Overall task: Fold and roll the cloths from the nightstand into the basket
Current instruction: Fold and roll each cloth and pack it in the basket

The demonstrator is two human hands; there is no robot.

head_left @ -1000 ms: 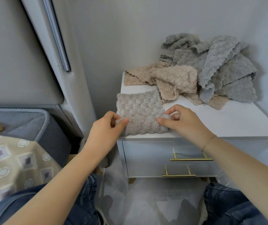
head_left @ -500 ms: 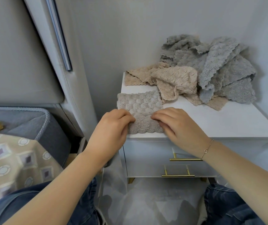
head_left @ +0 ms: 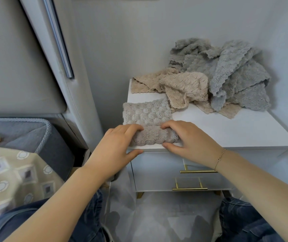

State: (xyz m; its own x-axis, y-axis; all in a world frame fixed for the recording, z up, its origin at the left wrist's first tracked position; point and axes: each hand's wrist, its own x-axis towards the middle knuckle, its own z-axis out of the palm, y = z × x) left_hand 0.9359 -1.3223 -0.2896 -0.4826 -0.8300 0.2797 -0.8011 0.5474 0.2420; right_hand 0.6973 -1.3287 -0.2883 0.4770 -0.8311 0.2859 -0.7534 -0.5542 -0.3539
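Observation:
A folded light-grey bubble-textured cloth [head_left: 146,114] lies at the front left corner of the white nightstand [head_left: 227,133]. Its near end is rolled into a thick tube [head_left: 152,137]. My left hand [head_left: 115,147] grips the roll's left end, fingers curled over the top and thumb under the front edge. My right hand [head_left: 188,140] grips the right end the same way. Behind lie crumpled beige cloths [head_left: 183,88] and a heap of grey cloths [head_left: 230,74]. No basket is in view.
The nightstand has two drawers with gold handles [head_left: 189,188] and stands in a corner between grey walls. A padded headboard [head_left: 17,67] and a bed with a patterned cover [head_left: 8,175] are at left. My jeans-clad knees [head_left: 244,222] flank the pale floor.
Both hands moved from pinching the cloth's near edge to lying over it, and the near part has been rolled away from me into a thick tube.

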